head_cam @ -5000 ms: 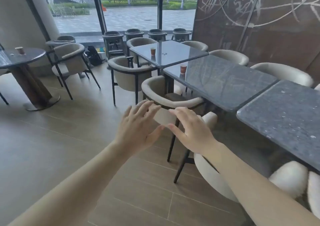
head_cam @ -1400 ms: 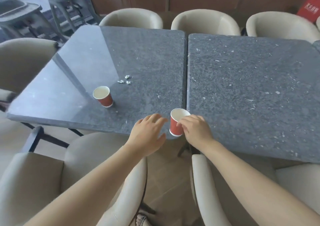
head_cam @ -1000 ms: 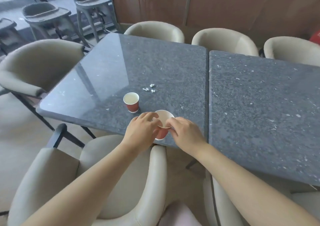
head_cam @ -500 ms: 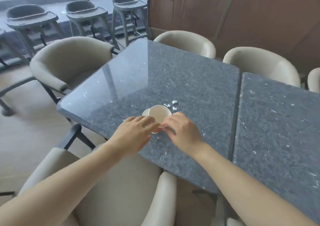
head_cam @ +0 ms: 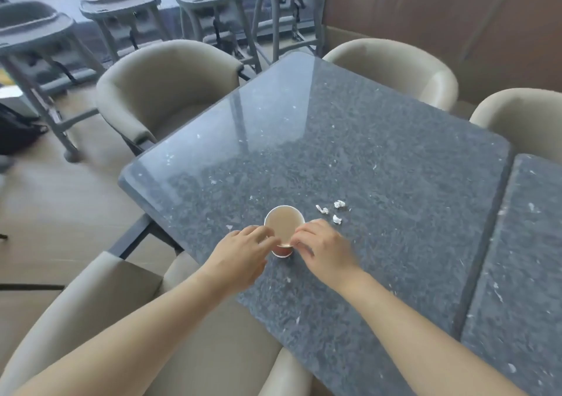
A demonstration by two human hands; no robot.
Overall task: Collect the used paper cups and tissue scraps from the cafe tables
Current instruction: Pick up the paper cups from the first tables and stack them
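Two-handed grasp | left hand (head_cam: 243, 255) curls round paper cup (head_cam: 284, 227), upright on worktop (head_cam: 365, 137) near its front edge | right hand (head_cam: 325, 248) pinches rim | tissue scraps (head_cam: 331, 211) just right | lift level, squeeze lightly

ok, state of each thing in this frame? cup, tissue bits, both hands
cup: upright on the table, top open, held from both sides.
tissue scraps: three, loose on the table, right of the cup, untouched.
left hand: fingers curled on the cup's left side.
right hand: fingers pinch the cup's right rim.
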